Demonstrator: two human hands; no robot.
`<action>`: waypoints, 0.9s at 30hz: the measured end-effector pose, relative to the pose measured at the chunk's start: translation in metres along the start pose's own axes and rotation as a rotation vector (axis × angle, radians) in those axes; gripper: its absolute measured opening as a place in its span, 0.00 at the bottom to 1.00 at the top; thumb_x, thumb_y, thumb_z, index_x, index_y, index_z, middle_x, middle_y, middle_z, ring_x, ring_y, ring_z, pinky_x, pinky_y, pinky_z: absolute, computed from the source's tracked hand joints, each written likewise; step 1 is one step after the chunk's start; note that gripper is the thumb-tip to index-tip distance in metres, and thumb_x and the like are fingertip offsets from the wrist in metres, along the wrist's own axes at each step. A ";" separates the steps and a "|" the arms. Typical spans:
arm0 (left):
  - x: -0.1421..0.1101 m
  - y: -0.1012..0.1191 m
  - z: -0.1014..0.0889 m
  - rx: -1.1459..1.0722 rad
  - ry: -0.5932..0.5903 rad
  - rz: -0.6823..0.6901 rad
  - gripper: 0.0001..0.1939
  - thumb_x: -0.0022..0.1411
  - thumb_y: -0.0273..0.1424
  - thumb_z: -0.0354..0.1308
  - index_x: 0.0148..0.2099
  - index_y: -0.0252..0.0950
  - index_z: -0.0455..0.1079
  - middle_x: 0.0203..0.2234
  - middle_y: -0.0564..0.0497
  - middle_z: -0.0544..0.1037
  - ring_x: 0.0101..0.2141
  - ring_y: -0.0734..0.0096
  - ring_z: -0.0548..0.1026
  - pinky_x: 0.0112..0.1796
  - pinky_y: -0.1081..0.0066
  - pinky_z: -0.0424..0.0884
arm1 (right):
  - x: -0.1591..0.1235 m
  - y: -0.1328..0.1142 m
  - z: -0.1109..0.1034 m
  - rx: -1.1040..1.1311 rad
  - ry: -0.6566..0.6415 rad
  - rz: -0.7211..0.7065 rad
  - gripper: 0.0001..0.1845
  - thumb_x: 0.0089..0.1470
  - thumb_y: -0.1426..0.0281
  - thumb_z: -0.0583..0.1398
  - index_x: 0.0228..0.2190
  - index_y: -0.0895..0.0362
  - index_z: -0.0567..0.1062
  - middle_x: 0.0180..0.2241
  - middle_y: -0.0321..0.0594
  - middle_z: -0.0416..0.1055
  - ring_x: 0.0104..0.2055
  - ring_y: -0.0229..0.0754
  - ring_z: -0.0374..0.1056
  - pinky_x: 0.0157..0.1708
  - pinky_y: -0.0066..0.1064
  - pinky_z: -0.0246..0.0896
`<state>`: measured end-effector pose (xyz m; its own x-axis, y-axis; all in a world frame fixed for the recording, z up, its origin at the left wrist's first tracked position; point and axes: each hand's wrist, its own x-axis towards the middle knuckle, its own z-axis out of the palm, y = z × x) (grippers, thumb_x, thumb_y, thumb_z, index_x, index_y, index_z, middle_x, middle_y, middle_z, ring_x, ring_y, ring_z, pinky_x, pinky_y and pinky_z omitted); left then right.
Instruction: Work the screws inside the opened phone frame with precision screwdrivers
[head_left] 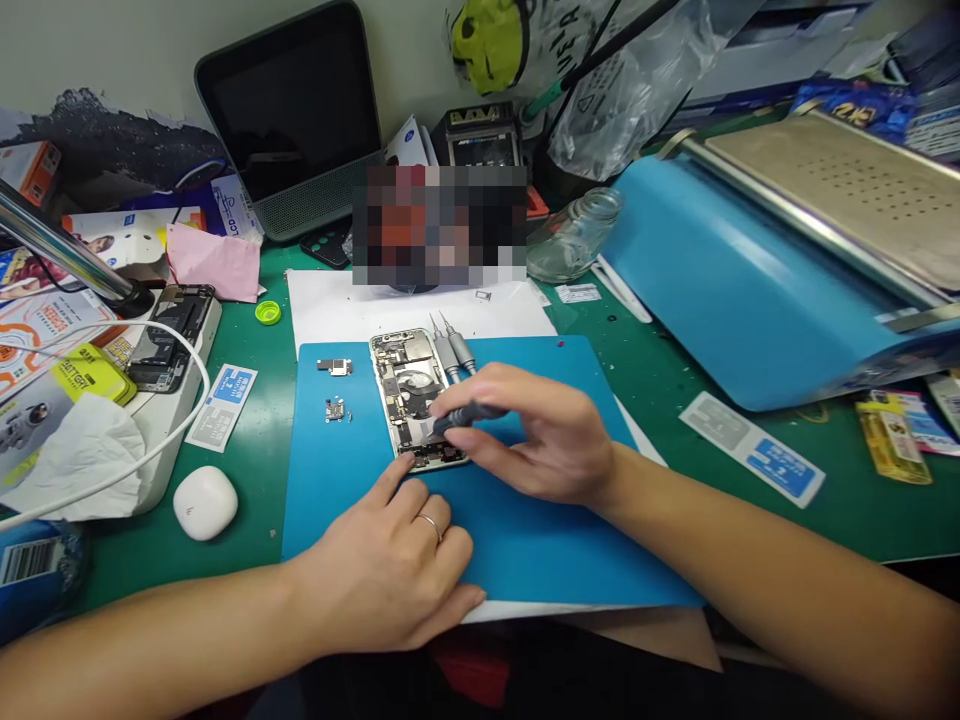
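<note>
An opened phone [401, 400] lies on a blue mat [540, 540], its inner parts exposed. My left hand [390, 575] rests below it, index fingertip touching the phone's lower left edge. That index finger is extended, the others are bent, and nothing is in the hand. Over the phone's right side, my right hand [547, 435] pinches a dark, slim-handled tool [480, 410]; its exact kind is unclear. Two grey-handled, thin-tipped tools [455, 350] lie beside the phone's upper right. Left of the phone are a small metal-and-black part [335, 367] and a small board-like piece [334, 409].
A white earbud-style case [205, 503] sits left of the mat. Another opened phone [171, 338] rests on a white block. Behind are a dark screen device [289, 110] and a glass jar [576, 235]. A large blue-sided machine [750, 290] stands at right.
</note>
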<state>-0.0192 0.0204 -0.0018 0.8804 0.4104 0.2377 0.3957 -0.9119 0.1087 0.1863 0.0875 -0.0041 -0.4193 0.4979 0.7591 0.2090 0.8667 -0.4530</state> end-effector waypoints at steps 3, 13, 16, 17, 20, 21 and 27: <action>0.000 0.000 -0.001 0.001 -0.034 0.008 0.17 0.71 0.43 0.51 0.35 0.36 0.66 0.28 0.49 0.69 0.31 0.62 0.69 0.56 0.49 0.66 | 0.001 0.004 -0.002 -0.032 0.186 0.110 0.32 0.60 0.73 0.62 0.61 0.44 0.60 0.34 0.37 0.78 0.31 0.41 0.74 0.26 0.31 0.71; -0.001 0.000 0.001 0.008 -0.033 0.012 0.17 0.70 0.43 0.52 0.35 0.36 0.65 0.28 0.49 0.69 0.32 0.62 0.70 0.56 0.49 0.65 | -0.007 -0.001 0.006 0.102 0.119 0.123 0.25 0.59 0.74 0.63 0.56 0.50 0.66 0.36 0.36 0.77 0.33 0.38 0.76 0.33 0.29 0.77; -0.001 0.000 0.001 0.011 -0.024 0.011 0.17 0.70 0.43 0.52 0.35 0.36 0.65 0.28 0.49 0.69 0.32 0.61 0.69 0.55 0.50 0.65 | -0.007 -0.004 0.009 0.108 0.071 0.122 0.25 0.59 0.75 0.63 0.56 0.51 0.66 0.36 0.36 0.77 0.32 0.37 0.76 0.32 0.26 0.77; -0.001 0.000 0.001 0.011 -0.020 0.010 0.16 0.70 0.43 0.52 0.35 0.36 0.66 0.28 0.49 0.69 0.32 0.61 0.69 0.55 0.50 0.65 | -0.007 -0.004 0.009 0.107 0.066 0.122 0.25 0.59 0.76 0.63 0.56 0.51 0.66 0.36 0.36 0.77 0.32 0.36 0.76 0.32 0.26 0.77; -0.001 0.000 0.000 0.016 -0.018 0.008 0.17 0.70 0.43 0.51 0.35 0.36 0.66 0.28 0.49 0.69 0.32 0.61 0.69 0.55 0.50 0.65 | -0.006 -0.004 0.009 0.106 0.061 0.122 0.25 0.59 0.76 0.62 0.56 0.52 0.66 0.35 0.36 0.77 0.32 0.36 0.76 0.32 0.25 0.77; -0.001 0.000 0.000 0.019 -0.018 0.008 0.17 0.71 0.43 0.51 0.35 0.36 0.66 0.28 0.49 0.69 0.32 0.61 0.69 0.55 0.50 0.66 | -0.006 -0.004 0.009 0.106 0.055 0.123 0.24 0.60 0.76 0.62 0.56 0.52 0.66 0.35 0.36 0.77 0.32 0.36 0.76 0.32 0.25 0.77; -0.001 0.001 0.000 0.023 -0.012 0.009 0.17 0.71 0.43 0.50 0.35 0.36 0.65 0.28 0.49 0.69 0.31 0.62 0.69 0.55 0.51 0.66 | -0.007 -0.003 0.009 0.110 0.025 0.148 0.22 0.60 0.74 0.62 0.55 0.52 0.66 0.35 0.36 0.77 0.32 0.35 0.76 0.32 0.25 0.76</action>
<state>-0.0194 0.0195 -0.0022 0.8869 0.4027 0.2265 0.3940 -0.9152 0.0845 0.1806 0.0812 -0.0122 -0.3684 0.6218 0.6911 0.1687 0.7758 -0.6080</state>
